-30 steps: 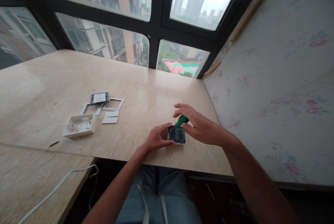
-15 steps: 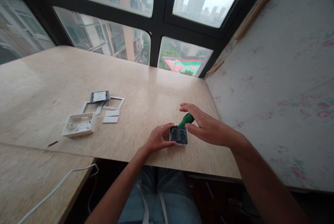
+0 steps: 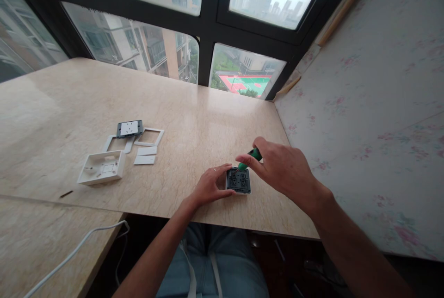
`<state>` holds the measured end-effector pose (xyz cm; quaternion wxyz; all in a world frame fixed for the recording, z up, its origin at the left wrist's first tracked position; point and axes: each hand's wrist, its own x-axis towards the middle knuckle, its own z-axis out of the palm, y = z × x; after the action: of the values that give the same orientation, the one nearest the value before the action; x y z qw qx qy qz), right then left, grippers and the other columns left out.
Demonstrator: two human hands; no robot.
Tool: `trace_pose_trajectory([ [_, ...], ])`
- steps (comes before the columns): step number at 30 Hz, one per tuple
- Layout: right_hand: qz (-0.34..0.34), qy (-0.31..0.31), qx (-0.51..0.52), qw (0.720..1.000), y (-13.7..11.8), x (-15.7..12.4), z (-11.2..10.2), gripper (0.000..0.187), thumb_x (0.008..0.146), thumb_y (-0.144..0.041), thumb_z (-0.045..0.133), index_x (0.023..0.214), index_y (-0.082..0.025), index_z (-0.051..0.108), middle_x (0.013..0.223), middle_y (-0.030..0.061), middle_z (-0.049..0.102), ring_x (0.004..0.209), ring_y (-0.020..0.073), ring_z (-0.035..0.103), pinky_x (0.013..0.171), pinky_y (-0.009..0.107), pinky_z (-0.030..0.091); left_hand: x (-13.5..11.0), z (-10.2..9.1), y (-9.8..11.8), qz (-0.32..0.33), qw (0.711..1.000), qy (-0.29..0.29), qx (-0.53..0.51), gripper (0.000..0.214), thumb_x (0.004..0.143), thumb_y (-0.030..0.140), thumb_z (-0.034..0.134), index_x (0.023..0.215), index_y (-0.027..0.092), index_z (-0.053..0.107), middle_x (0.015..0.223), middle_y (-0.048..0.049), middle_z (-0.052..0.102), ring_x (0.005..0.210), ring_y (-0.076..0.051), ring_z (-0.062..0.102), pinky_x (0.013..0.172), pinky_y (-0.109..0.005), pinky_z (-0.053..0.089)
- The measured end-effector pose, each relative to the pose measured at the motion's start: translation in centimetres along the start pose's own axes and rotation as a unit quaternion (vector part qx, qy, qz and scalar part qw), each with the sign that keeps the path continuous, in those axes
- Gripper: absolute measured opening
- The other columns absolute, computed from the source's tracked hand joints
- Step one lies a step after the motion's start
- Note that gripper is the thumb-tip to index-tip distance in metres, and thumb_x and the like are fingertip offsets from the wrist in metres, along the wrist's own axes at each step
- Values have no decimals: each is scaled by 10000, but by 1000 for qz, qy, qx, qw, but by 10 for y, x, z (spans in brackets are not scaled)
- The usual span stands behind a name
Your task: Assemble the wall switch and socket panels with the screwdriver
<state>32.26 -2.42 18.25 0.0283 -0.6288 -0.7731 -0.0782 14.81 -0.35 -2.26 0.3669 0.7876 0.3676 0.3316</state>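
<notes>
A dark wall switch module (image 3: 238,180) in a white box lies on the stone countertop near its front edge. My left hand (image 3: 211,185) grips the box from the left, thumb at its near side and fingers at its far side. My right hand (image 3: 282,166) is wrapped round the green handle of a screwdriver (image 3: 245,163). The screwdriver leans over the module's far edge, its tip low against the upper part; exactly where it touches is too small to make out.
On the left lie a socket module (image 3: 129,128), white frames (image 3: 150,137), white cover plates (image 3: 144,156), an open white mounting box (image 3: 101,168) and a small brown strip (image 3: 66,194). A white cable (image 3: 83,247) crosses the near-left counter. A papered wall (image 3: 374,127) bounds the right.
My right hand has turned and closed its fingers round the screwdriver handle, where they were stretched out before. My left hand stays on the switch box. The view has shifted slightly.
</notes>
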Motion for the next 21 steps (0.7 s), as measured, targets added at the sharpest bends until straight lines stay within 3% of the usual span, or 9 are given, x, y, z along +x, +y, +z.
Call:
trace_pose_trajectory([
  [2, -30, 4, 60, 998, 3, -2, -1, 465, 987, -548, 355, 1029, -174, 629, 901, 125, 721, 769, 270, 679, 571, 325, 426, 0, -1, 1, 6, 1000, -3, -4, 759, 734, 482, 797, 1401, 306, 481, 1445, -91, 557, 1307, -317, 542, 1080, -506, 420],
  [5, -90, -6, 164, 982, 9, -5, 0, 322, 976, -322, 370, 1174, -175, 577, 1150, 126, 678, 1018, 267, 649, 807, 384, 507, 1, -1, 2, 12, 1000, -4, -10, 750, 740, 471, 794, 1401, 311, 478, 1453, -92, 549, 1310, -314, 541, 1081, -510, 419],
  [8, -127, -32, 260, 957, 12, -5, 3, 300, 957, -247, 381, 1198, -179, 546, 1191, 121, 658, 1095, 241, 620, 917, 388, 498, 1, -2, 3, 12, 1000, -2, -10, 743, 736, 460, 799, 1391, 304, 487, 1444, -95, 557, 1308, -313, 544, 1078, -508, 422],
  [12, -130, -35, 332, 934, 12, -2, 8, 268, 998, -267, 370, 1170, -201, 566, 1134, 91, 696, 1030, 204, 657, 880, 343, 511, 1, -2, 4, 12, 1000, -2, 3, 742, 740, 459, 794, 1391, 296, 480, 1454, -97, 547, 1317, -312, 536, 1080, -504, 418],
  [15, -119, 7, 311, 943, 13, 1, 13, 279, 1015, -352, 403, 1122, -200, 611, 1064, 89, 732, 964, 208, 683, 813, 320, 506, 0, -1, 3, 11, 1000, -8, 17, 744, 753, 470, 775, 1405, 299, 460, 1469, -100, 530, 1327, -316, 524, 1082, -506, 411],
  [19, -91, 24, 179, 979, 15, 2, 18, 469, 992, -564, 398, 927, -178, 657, 790, 84, 734, 702, 210, 680, 607, 292, 423, 0, 1, 3, 16, 998, -11, 52, 756, 767, 482, 747, 1423, 275, 435, 1454, -112, 536, 1337, -333, 502, 1099, -523, 393],
  [21, -75, 19, 124, 989, 15, 1, 17, 537, 963, -638, 387, 919, -174, 653, 687, 78, 706, 617, 217, 657, 555, 293, 380, 1, 2, 4, 18, 997, -12, 72, 783, 756, 501, 746, 1427, 252, 430, 1440, -131, 537, 1331, -353, 496, 1106, -541, 380],
])
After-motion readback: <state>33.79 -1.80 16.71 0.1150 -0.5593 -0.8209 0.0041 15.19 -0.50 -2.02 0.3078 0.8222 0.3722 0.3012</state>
